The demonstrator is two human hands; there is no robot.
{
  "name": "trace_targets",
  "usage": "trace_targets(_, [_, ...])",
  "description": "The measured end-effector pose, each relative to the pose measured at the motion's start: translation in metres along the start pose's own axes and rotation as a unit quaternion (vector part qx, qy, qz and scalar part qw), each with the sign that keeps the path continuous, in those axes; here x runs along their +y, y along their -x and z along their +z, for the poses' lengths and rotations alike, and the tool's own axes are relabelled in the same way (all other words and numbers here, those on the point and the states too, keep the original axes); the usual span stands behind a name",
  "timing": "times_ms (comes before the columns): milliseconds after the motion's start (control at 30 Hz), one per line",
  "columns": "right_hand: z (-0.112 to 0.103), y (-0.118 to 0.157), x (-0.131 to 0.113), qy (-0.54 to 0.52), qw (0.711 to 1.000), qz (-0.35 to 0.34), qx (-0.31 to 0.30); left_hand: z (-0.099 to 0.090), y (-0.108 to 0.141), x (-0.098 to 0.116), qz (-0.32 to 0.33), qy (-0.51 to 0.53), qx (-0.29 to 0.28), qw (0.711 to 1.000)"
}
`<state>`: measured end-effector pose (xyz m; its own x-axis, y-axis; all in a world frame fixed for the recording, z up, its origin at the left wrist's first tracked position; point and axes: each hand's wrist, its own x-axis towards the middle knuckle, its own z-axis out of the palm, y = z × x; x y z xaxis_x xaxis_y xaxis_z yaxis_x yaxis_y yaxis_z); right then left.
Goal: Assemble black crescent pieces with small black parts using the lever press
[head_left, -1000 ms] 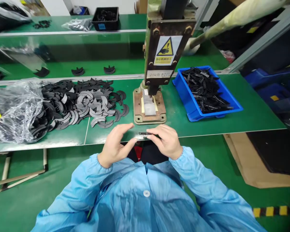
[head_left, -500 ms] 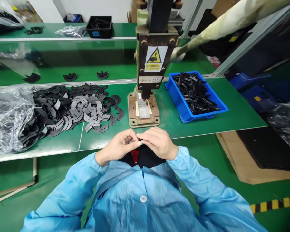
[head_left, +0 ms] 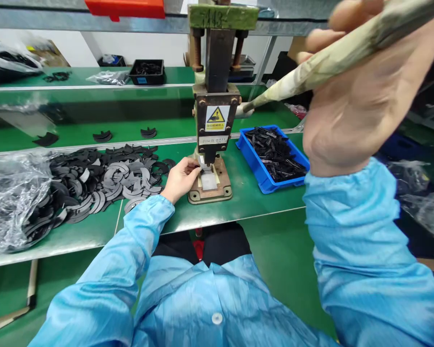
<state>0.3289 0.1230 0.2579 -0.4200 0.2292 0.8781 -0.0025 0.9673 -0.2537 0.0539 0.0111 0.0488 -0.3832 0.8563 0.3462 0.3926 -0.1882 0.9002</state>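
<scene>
My left hand (head_left: 183,178) is at the base of the hand press (head_left: 212,115), its fingers pinched around a small dark part (head_left: 201,168) just under the press head. Only a bit of that part shows. Up at the right, close to the camera, my right hand (head_left: 358,96) is raised behind the wrapped press lever (head_left: 311,65). Its palm rests against the lever and its fingers curl over the top. A pale metal block (head_left: 209,181) sits on the press base (head_left: 222,180).
Left of the press lies a heap of curved black parts (head_left: 112,178), beside a clear plastic bag (head_left: 14,202). A blue bin (head_left: 264,183) of thin black parts stands to the right. A black tray (head_left: 147,79) and a red bin (head_left: 126,8) are farther back.
My hands have parted from in front of my body. The left moved forward to the press base, the right up to the lever. The view has tilted upward.
</scene>
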Motion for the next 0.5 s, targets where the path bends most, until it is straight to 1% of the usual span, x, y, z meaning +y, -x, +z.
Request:
trace_targets(67, [0.000,-0.010,-0.011,-0.003,1.000,-0.013,0.019,0.004,-0.004,-0.002,0.036,-0.074,-0.009,0.997])
trace_targets(133, [0.003,-0.019,-0.022,-0.017,0.999,-0.020,0.042,0.003,-0.006,0.000,0.076,-0.144,-0.038,0.986])
trace_targets(233, [0.009,-0.028,-0.034,-0.080,0.992,-0.005,0.096,0.000,-0.007,0.003,0.133,-0.221,-0.089,0.962])
trace_targets(300, [0.014,-0.025,-0.040,-0.129,0.985,0.003,0.117,-0.003,-0.008,0.003,0.154,-0.252,-0.103,0.950])
trace_targets(333, [0.017,-0.019,-0.042,-0.147,0.982,0.008,0.119,-0.004,-0.008,0.004,0.160,-0.258,-0.107,0.947])
trace_targets(400, [0.023,0.002,-0.048,-0.160,0.980,0.019,0.119,-0.005,-0.008,0.003,0.169,-0.260,-0.115,0.944])
trace_targets(500, [0.032,0.047,-0.052,-0.134,0.983,0.030,0.119,-0.005,-0.004,0.003,0.169,-0.249,-0.115,0.946])
